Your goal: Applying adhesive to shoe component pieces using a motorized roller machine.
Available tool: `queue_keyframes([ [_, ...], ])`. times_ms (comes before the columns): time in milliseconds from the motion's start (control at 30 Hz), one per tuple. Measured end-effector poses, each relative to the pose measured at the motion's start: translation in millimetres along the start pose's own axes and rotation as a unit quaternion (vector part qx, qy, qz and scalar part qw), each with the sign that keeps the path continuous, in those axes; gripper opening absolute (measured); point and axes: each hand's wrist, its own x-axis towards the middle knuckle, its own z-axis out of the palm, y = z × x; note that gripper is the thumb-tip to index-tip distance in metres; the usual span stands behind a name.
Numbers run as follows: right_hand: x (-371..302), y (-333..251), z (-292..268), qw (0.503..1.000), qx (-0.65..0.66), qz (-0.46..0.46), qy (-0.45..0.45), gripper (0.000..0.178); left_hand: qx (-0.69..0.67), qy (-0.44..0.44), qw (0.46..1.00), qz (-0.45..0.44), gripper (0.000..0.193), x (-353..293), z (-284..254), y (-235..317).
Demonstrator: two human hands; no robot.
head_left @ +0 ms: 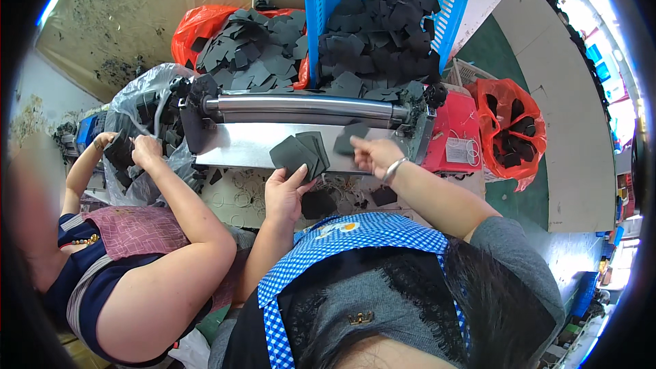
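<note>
Left hand [283, 199] holds pieces [292, 154]; right hand [377, 157] apparently 1.

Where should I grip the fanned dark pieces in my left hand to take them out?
Probably pinch the fanned dark pieces across their staggered right-hand edges, coming from the right: those edges stand free, while your left hand covers the near end.
</note>
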Motion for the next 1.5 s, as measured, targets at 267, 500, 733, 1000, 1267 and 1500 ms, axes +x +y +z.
queue_keyframes([
  [267,-13,4,14,0.969,-0.067,-0.040,-0.236,0.018,0.019,0.011,1.000,0.010,0.017,0,3,-3],
  [500,0,-3,10,0.994,-0.003,0.029,-0.102,0.017,-0.007,0.015,1.000,0.012,0.017,0,2,-1],
  [733,-3,8,14,0.983,-0.095,-0.042,-0.153,0.021,0.012,0.016,1.000,0.016,0.014,-1,-2,-7],
  [1000,0,-8,11,0.998,-0.042,-0.040,-0.031,0.019,0.013,0.021,0.998,0.053,0.015,0,-5,-9],
  [1267,-19,5,20,0.963,-0.010,0.013,-0.271,0.021,-0.047,-0.086,0.995,-0.011,0.015,-2,5,-4],
  [1500,-13,9,14,0.983,-0.052,0.035,-0.170,0.021,-0.012,-0.043,0.999,-0.003,0.012,-3,3,-2],
])
